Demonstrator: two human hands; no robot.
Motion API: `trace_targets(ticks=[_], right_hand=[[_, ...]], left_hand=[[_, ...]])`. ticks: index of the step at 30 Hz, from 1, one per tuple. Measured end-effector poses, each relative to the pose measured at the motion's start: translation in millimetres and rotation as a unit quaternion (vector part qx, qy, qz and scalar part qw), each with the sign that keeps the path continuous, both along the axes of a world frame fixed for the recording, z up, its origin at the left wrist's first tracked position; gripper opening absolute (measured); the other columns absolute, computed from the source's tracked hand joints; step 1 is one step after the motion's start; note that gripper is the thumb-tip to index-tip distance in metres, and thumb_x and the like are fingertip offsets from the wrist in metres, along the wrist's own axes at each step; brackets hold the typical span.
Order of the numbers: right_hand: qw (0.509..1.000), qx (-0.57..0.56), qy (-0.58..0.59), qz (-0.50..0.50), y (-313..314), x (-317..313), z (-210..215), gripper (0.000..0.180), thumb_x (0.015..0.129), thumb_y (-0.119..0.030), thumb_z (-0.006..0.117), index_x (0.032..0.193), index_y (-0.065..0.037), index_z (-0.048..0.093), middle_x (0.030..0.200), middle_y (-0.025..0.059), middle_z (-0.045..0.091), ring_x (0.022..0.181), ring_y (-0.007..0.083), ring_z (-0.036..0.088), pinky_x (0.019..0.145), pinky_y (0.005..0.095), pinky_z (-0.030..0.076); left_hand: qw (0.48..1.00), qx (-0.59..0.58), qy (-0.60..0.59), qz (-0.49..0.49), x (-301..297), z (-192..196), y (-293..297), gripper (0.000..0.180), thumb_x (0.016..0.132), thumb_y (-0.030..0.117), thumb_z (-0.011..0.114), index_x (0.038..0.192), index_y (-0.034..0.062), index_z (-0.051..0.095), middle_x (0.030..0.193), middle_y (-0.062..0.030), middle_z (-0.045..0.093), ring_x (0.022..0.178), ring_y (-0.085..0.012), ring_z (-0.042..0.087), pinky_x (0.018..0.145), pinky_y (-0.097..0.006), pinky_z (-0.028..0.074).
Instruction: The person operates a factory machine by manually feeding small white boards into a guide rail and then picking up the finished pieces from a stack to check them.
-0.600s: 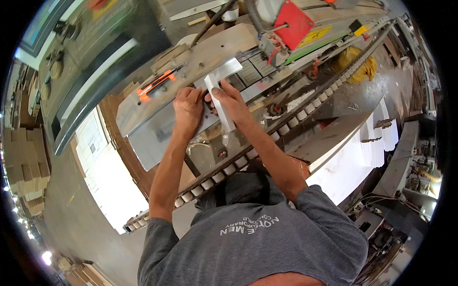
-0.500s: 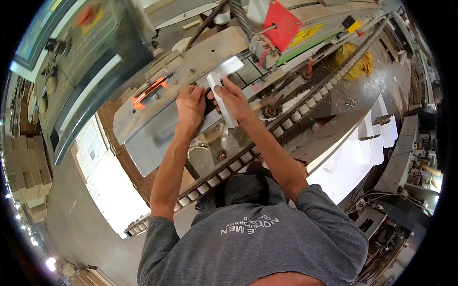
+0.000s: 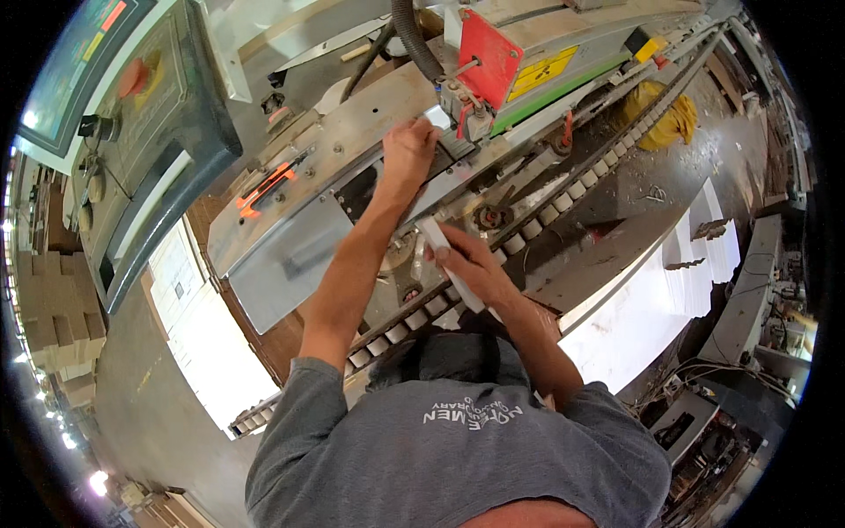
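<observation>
My left hand reaches over the machine's metal bed, its fingers curled down by a dark slot. A small shiny metal piece shows just past the fingertips; whether they grip it is hidden. Nearer to me, my right hand is closed around a narrow white strip. The strip slants across in front of the roller track, held apart from the bed.
An orange-handled cutter lies on the bed. Beyond my left hand stand a red plate and a ribbed hose. At left hangs a control panel with a red button. White sheets are stacked at right.
My right hand has drawn the white strip toward me and to the right, away from the bed. My left hand has moved farther out and right, toward the shiny metal piece.
</observation>
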State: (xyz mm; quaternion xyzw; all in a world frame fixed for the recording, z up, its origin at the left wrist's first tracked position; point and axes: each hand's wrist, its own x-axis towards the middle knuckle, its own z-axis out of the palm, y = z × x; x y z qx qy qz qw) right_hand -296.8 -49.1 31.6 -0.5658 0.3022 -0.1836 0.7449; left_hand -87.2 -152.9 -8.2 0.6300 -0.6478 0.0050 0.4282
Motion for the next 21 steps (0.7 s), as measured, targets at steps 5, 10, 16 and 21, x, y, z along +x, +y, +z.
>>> trace_targets(ticks=[5,10,16,21], right_hand=[[0.996,-0.034,0.071,-0.051,26,-23,22,0.064,0.091,-0.034,0.069,0.144,-0.005,0.046,0.125,0.0179,0.062,0.11,0.0264,0.063,0.095,0.0384,0.049],[0.93,-0.353,0.101,0.005,13,2,43,0.06,0.079,-0.017,0.077,0.133,-0.002,0.055,0.119,0.017,0.064,0.108,0.031,0.06,0.091,0.041,0.05],[0.827,-0.551,0.034,0.107,24,102,41,0.058,0.075,-0.005,0.074,0.13,-0.002,0.056,0.122,0.015,0.06,0.111,0.0351,0.053,0.098,0.0455,0.042],[0.727,-0.674,0.02,0.133,37,184,2,0.055,0.076,-0.002,0.068,0.129,-0.005,0.055,0.112,0.0091,0.055,0.111,0.03,0.047,0.095,0.0441,0.041]], left_hand=[[0.996,-0.03,0.068,0.046,19,28,55,0.018,0.081,0.012,0.076,0.093,0.0001,0.07,0.089,-0.0163,0.066,0.07,-0.0314,0.064,0.063,-0.04,0.051],[0.988,0.006,0.119,0.102,39,47,177,0.012,0.085,0.005,0.072,0.095,-0.0017,0.07,0.083,-0.0105,0.067,0.068,-0.0157,0.059,0.062,-0.027,0.048],[0.937,0.018,0.228,0.264,55,21,281,0.011,0.085,0.003,0.07,0.095,-0.0008,0.071,0.08,-0.0097,0.066,0.063,-0.0131,0.056,0.057,-0.027,0.045],[0.927,-0.003,0.232,0.295,70,15,313,0.011,0.086,0.003,0.069,0.096,-0.0023,0.071,0.081,-0.0104,0.066,0.063,-0.0137,0.056,0.057,-0.027,0.045]])
